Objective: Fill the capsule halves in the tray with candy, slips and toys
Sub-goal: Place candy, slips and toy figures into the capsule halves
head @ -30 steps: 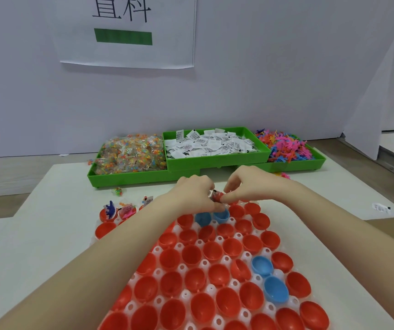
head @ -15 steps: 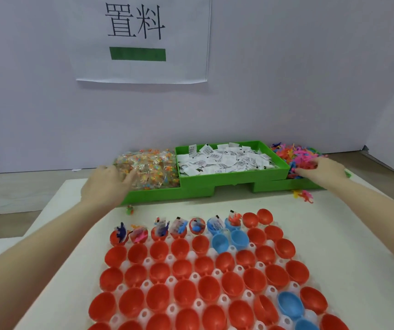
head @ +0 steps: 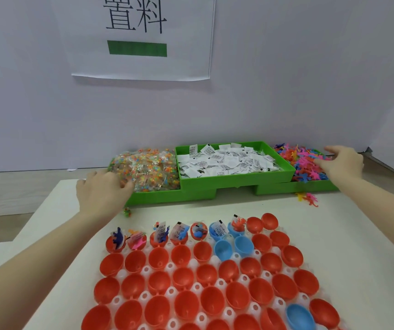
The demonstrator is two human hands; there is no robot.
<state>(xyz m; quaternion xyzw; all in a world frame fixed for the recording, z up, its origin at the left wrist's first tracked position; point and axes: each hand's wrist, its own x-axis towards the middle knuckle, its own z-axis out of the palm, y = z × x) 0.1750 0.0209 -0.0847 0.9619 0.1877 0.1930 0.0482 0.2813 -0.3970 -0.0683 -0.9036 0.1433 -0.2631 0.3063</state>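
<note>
A white tray [head: 144, 294] on the table holds many red capsule halves [head: 158, 258] and a few blue capsule halves [head: 243, 246]. Several halves in the back row [head: 179, 233] carry slips and small toys. Behind the tray stand green bins of wrapped candy [head: 150, 170], white paper slips [head: 227, 160] and colourful plastic toys [head: 305, 160]. My left hand [head: 100, 189] reaches to the candy pile, its fingertips touching the near left edge. My right hand [head: 343, 160] lies over the toys with its fingers spread. Neither hand visibly holds anything.
A few loose toys [head: 308, 198] lie on the table in front of the toy bin, and one loose candy [head: 127, 212] lies below my left hand. A paper sign [head: 141, 36] hangs on the grey wall behind the bins.
A second ago both hands met over the tray's back row at a blue half. They then parted, the left to the candy and the right to the toys, and now sit further onto the piles.
</note>
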